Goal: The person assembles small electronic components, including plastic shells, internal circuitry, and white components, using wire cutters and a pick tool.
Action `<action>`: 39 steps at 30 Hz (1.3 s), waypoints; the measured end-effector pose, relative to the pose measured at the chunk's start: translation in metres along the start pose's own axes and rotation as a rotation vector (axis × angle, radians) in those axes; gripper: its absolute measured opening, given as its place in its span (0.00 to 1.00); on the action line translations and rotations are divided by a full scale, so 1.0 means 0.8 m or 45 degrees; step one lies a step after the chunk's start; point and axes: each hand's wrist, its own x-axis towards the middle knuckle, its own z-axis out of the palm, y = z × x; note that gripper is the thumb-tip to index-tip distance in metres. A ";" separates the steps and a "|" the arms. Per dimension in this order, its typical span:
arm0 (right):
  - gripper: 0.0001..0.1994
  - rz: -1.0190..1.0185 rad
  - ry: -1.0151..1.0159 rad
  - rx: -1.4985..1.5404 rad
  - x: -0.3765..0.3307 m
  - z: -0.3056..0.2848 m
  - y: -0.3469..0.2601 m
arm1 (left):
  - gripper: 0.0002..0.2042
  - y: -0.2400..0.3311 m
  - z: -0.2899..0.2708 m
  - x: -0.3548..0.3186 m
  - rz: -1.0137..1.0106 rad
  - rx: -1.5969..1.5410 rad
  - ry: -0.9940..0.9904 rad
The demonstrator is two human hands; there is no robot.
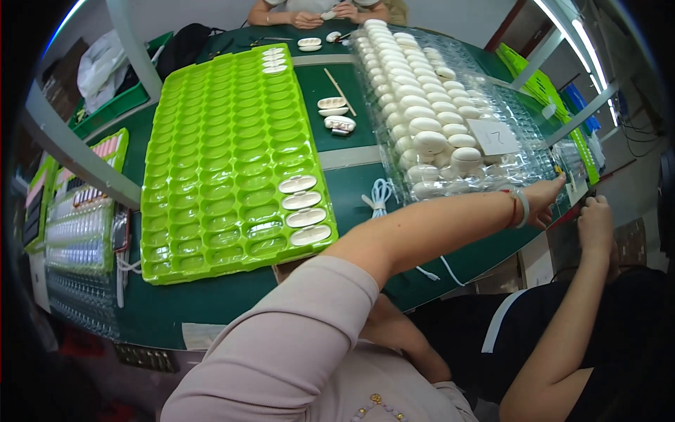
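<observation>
My left arm, in a rolled pale pink sleeve, stretches across the table to the right. My left hand (536, 202), with a bracelet at the wrist, is past the right side of the clear plastic trays, its fingers apart and one stretched out; nothing shows in it. My right hand is hidden behind the left arm; only the bare right forearm (401, 329) shows. Near the left hand are white oval cases (425, 126) heaped in rows on clear plastic trays (517, 116), with a white card (493, 137) on top. A seated person's hand (595, 214) is close by on the right.
A bright green tray (218, 204) of oval wells holds several white oval pieces (304, 199). Beyond it are open oval cases (332, 107) and a wooden stick (340, 92). White cables (380, 197) lie mid-table. Across, a person's hands (328, 15) hold a white piece. Metal posts (84, 148) stand left.
</observation>
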 end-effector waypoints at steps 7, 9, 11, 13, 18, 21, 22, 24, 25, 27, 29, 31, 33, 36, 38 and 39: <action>0.14 0.018 0.769 -0.387 -0.003 -0.052 0.040 | 0.13 0.105 -0.149 -0.208 0.450 1.149 0.066; 0.14 -0.048 0.986 -0.756 0.007 -0.069 0.061 | 0.12 0.120 -0.197 -0.269 0.347 1.222 0.604; 0.14 -0.117 1.068 -0.964 0.010 -0.087 0.073 | 0.18 0.130 -0.245 -0.319 0.369 1.334 1.099; 0.15 -0.215 1.053 -1.006 0.017 -0.096 0.083 | 0.19 0.128 -0.320 -0.380 0.385 1.419 1.321; 0.17 -0.409 1.136 -1.152 0.026 -0.105 0.113 | 0.15 0.086 -0.395 -0.440 0.487 1.710 1.516; 0.18 -0.364 1.129 -1.131 0.025 -0.105 0.128 | 0.12 0.077 -0.409 -0.431 0.512 2.080 1.396; 0.18 -0.349 1.129 -1.104 0.024 -0.105 0.131 | 0.12 0.074 -0.405 -0.420 0.507 2.071 1.400; 0.18 -0.327 1.134 -1.091 0.022 -0.104 0.132 | 0.14 0.070 -0.393 -0.386 0.659 2.331 1.283; 0.18 -0.314 1.145 -1.068 0.024 -0.104 0.133 | 0.14 0.068 -0.394 -0.370 0.663 2.329 1.283; 0.18 -0.323 1.150 -1.054 0.027 -0.104 0.135 | 0.16 0.066 -0.399 -0.340 0.753 2.433 1.085; 0.16 -0.326 1.153 -1.042 0.028 -0.102 0.137 | 0.17 0.068 -0.406 -0.312 0.753 2.535 1.025; 0.16 -0.304 1.157 -1.022 0.026 -0.103 0.133 | 0.20 0.073 -0.402 -0.290 0.618 2.741 0.913; 0.15 -0.328 1.172 -0.995 0.027 -0.107 0.132 | 0.20 0.078 -0.398 -0.279 0.565 2.753 0.854; 0.15 -0.373 1.169 -0.985 0.025 -0.110 0.134 | 0.21 0.082 -0.401 -0.278 0.625 2.789 0.724; 0.13 -0.406 1.210 -0.998 0.025 -0.110 0.136 | 0.22 0.086 -0.387 -0.284 0.616 2.766 0.707; 0.12 -0.445 1.248 -1.015 0.025 -0.108 0.135 | 0.22 0.087 -0.380 -0.293 0.607 2.773 0.716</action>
